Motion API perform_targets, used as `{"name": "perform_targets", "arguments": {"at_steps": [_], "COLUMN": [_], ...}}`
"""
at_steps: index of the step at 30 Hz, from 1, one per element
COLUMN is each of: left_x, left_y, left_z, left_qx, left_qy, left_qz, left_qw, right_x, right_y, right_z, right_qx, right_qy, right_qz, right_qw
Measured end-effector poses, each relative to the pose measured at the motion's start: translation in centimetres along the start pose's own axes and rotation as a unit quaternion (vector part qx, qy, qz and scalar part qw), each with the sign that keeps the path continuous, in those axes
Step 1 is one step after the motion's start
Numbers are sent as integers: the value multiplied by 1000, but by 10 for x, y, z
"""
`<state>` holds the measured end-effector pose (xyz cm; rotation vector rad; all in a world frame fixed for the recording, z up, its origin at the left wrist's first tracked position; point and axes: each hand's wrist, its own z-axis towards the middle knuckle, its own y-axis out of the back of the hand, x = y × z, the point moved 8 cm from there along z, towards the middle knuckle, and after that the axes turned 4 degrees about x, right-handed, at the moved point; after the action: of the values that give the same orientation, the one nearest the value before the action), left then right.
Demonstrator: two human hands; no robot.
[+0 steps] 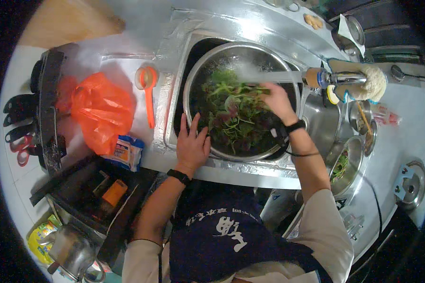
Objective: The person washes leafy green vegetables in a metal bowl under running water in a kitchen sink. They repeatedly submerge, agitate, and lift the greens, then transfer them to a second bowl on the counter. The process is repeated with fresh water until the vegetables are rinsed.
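Note:
A large stainless steel basin (194, 78) sits in the sink (184, 63), holding leafy greens (230, 106), some with purple leaves. Water runs from the faucet (343, 78) at the right and splashes over the greens. My left hand (193, 145) rests on the basin's near left rim with its fingers spread, holding nothing. At the right side of the basin, my right hand (276, 100) is on the stems of the greens; its fingertips are partly hidden, but they appear closed around some stems.
Left of the sink lie an orange plastic bag (102, 109), an orange-handled strainer or scoop (149, 99) and a blue-and-white packet (127, 152). A knife rack (51, 113) stands farther left. To the right are a metal bowl with greens (356, 159), small bowls and a pot lid (416, 185).

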<state>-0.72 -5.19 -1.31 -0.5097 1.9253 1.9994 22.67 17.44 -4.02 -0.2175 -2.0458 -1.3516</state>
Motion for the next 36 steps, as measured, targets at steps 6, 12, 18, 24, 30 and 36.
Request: {"name": "perform_targets", "arguments": {"at_steps": [6, 12, 18, 24, 30, 36], "left_x": [-1, -1, 0, -3, 0, -2], "left_y": [2, 4, 3, 3, 3, 0], "left_z": [-3, -2, -4, -3, -6, -4], "left_qx": [-3, 14, -4, -21, -20, -19], "left_qy": [1, 0, 0, -10, 3, -12], "left_qz": [1, 10, 13, 25, 10, 18], "left_qw": [1000, 1000, 1000, 999, 1000, 1000], "right_x": [-38, -8, 29, 110, 125, 23], "right_y": [16, -29, -42, 70, 110, 47], "right_z": [-29, -10, -3, -42, -67, -40], "right_qx": [-22, 39, 116, 55, 19, -128], "right_qy": [-38, -36, -49, 2, -6, 0], "right_qz": [62, -74, -46, 140, 68, 24], "right_qw": [997, 996, 991, 989, 997, 991]}}
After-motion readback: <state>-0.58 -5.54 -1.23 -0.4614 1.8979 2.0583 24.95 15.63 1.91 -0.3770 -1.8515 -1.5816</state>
